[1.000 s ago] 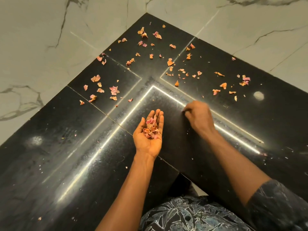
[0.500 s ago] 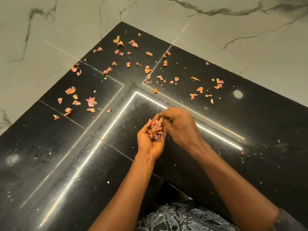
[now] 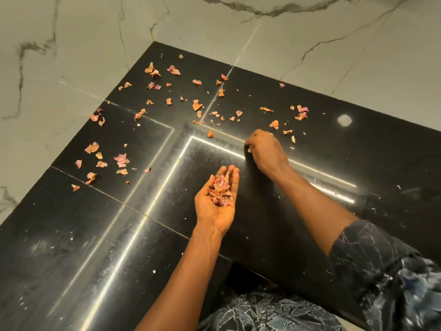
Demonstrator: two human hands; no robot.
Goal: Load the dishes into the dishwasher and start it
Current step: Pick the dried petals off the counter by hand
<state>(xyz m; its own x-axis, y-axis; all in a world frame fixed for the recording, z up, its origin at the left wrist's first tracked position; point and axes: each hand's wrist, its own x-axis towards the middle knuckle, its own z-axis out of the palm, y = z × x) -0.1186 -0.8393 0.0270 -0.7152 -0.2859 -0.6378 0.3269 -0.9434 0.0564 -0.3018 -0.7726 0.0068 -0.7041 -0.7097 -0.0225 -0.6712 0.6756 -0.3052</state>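
Black polished stone (image 3: pixel 71 235), bordered by pale marble (image 3: pixel 83 44), lies strewn with dried pink petals (image 3: pixel 120 159). Your left hand (image 3: pixel 216 207) is cupped palm up with its fingers relaxed, carrying a heap of petals (image 3: pixel 220 192). Your right hand (image 3: pixel 266 151) reaches just beyond it, fingers curled down onto the stone; whether they pinch anything cannot be told.

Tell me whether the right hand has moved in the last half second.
Yes. The right hand left the cupped left hand and reached forward onto the bright strip.

Pink and orange petals (image 3: pixel 197 105) dot a glossy black slab (image 3: pixel 71 235) crossed by thin pale lines. The marble (image 3: pixel 95 44) beyond is white with grey veins; the sleeve (image 3: pixel 372 254) is dark blue, whitish-streaked.
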